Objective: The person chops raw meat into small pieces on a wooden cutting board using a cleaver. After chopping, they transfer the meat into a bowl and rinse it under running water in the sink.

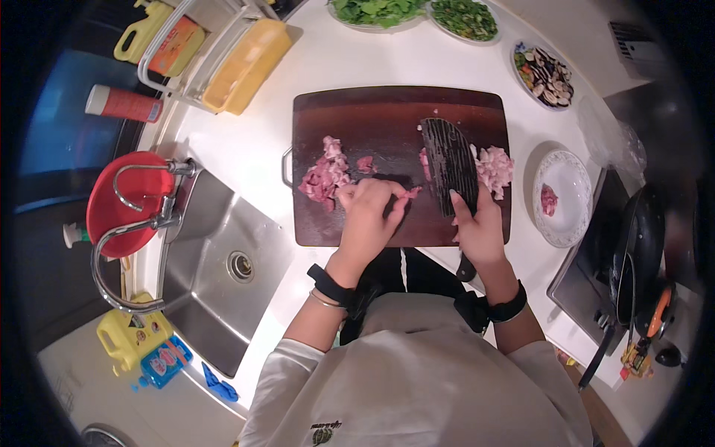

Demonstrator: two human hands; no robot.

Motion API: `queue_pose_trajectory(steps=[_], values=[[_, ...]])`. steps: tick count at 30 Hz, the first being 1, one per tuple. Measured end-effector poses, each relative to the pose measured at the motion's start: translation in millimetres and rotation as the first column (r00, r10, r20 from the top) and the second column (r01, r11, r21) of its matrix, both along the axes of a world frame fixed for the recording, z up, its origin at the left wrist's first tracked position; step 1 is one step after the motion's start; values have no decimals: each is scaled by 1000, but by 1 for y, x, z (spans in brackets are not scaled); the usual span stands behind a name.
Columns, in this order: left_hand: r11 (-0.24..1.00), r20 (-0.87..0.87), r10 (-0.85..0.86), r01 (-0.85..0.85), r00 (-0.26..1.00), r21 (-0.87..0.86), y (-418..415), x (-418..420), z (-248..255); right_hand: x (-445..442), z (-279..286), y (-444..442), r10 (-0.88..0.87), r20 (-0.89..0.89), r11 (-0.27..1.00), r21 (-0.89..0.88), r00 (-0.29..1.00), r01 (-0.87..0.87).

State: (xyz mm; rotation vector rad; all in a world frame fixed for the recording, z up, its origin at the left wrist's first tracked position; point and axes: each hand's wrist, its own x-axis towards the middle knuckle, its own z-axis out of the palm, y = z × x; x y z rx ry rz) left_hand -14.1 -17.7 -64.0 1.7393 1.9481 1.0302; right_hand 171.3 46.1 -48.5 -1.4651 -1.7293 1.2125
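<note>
A dark wooden cutting board lies on the counter in front of me. My right hand grips a broad, dark-bladed cleaver, its black handle end showing below the hand. Between my left thumb and fingers is a small strip of raw meat; my left hand is just left of the blade. A heap of raw meat pieces sits at the board's left, with a small scrap beside it. Paler chopped meat lies right of the cleaver, which partly hides more meat behind it.
A white bowl with a little meat stands right of the board. Plates of leafy greens, chopped greens and sliced mushrooms line the back. At left is a steel sink with a red basin; a black wok is far right.
</note>
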Motion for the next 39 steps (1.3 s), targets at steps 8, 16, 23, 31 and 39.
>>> queue_pose_trajectory(steps=[8,16,23,31,39], values=[[986,-240,137,-157,961,-63,-8,-4,-7,-11,5,-4,105,139,980,156,985,-127],[992,-187,120,-123,975,-2,-11,-6,-12,-54,12,-13,205,192,971,80,960,-224],[995,-227,95,-89,969,34,-4,-6,-14,-71,3,-8,196,404,969,58,894,-239],[993,-189,106,-95,976,64,-5,0,-16,-47,-11,-6,168,376,914,288,911,-288],[977,-101,205,-209,974,-35,1,-23,-13,-79,10,26,254,365,915,210,896,-345]])
